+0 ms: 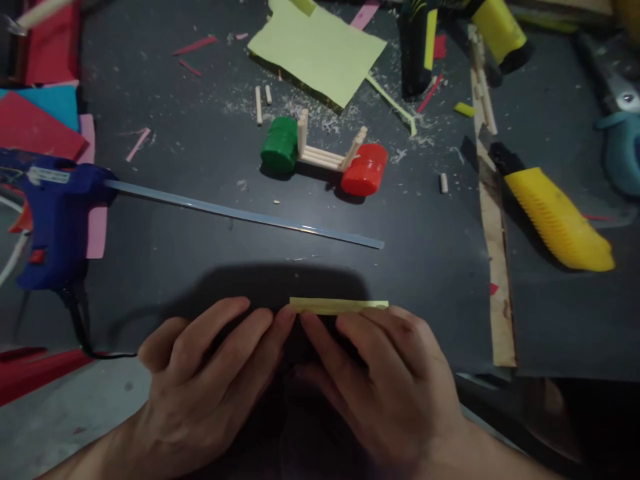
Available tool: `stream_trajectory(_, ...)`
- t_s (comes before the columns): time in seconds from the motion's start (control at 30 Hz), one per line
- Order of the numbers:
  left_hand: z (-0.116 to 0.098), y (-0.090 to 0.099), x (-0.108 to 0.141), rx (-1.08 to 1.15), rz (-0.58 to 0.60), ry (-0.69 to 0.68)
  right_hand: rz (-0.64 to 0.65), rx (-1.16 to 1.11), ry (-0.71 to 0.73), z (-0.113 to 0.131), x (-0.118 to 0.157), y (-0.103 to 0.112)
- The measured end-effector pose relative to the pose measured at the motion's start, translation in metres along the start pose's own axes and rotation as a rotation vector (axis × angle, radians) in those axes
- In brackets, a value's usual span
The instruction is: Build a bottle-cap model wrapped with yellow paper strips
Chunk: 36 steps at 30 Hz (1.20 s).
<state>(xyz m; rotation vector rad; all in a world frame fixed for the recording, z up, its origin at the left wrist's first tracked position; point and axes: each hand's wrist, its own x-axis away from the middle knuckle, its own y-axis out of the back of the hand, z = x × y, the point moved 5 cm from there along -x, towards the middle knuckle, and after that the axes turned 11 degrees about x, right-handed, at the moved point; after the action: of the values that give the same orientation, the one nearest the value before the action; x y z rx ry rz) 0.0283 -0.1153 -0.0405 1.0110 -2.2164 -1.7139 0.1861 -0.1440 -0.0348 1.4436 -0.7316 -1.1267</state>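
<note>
A pale-yellow strip (pixel 340 307) is held at the lower centre of the frame, near the front edge of the bench (pixel 190 140). Its right part is gripped by the bent, closely bunched fingers of the right hand (pixel 395 380). Its left end is met by a fingertip of the left hand (pixel 215 380), whose fingers are curled; whether that end is pinched cannot be told, the thumb being hidden. At upper centre, pale sticks (pixel 323 158) are seen already assembled, flanked by a green piece (pixel 280 145) and a red piece (pixel 365 170). The strip is narrow but not joined to them, and work on it is judged unfinished. A blue glue gun (pixel 55 207) is seen unheld at left, its clear stick (pixel 250 215) pointed rightward; a yellow-handled cutter (pixel 560 220) is laid untouched at right.
</note>
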Motion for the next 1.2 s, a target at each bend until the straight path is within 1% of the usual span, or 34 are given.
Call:
stream_trajectory(0.07,0.001,-0.001,0.001,-0.002,0.021,-0.010,-0.003,0.007,-0.026,-0.007,0.006,0.001)
stream_trajectory(0.17,0.003,-0.001,0.002,-0.023,0.012,-0.023,-0.002,0.073,-0.022,-0.020,0.021,0.006)
stream_trajectory(0.27,0.003,0.000,0.000,-0.020,-0.002,0.002,-0.005,0.145,-0.026,-0.033,0.036,0.011)
stream_trajectory(0.37,0.001,0.000,-0.001,-0.011,-0.014,0.018,-0.029,0.186,-0.031,-0.042,0.044,0.016)
stream_trajectory(0.5,0.003,0.000,-0.003,-0.001,-0.022,0.065,-0.029,0.136,-0.062,-0.048,0.044,0.023)
stream_trajectory(0.6,0.002,0.000,-0.005,0.034,-0.037,0.064,-0.057,0.063,-0.167,-0.053,0.035,0.026)
stream_trajectory(0.67,0.003,0.001,-0.005,0.059,-0.058,0.078,-0.048,0.012,-0.184,-0.053,0.027,0.023)
stream_trajectory(0.8,0.004,0.004,-0.007,0.119,-0.064,0.137,-0.021,-0.060,-0.053,-0.042,0.011,0.016)
stream_trajectory(0.93,0.004,0.009,-0.016,0.167,-0.050,0.138,-0.084,0.013,0.054,-0.035,0.006,0.018)
stream_trajectory(1.03,0.002,0.008,-0.026,0.170,-0.015,0.103,-0.109,0.050,0.137,-0.033,0.005,0.019)
stream_trajectory(1.1,0.001,0.007,-0.034,0.172,-0.005,0.064,-0.101,0.049,0.163,-0.034,0.004,0.018)
stream_trajectory(1.2,0.002,0.006,-0.044,0.203,0.006,0.035,-0.087,-0.016,0.143,-0.038,0.002,0.016)
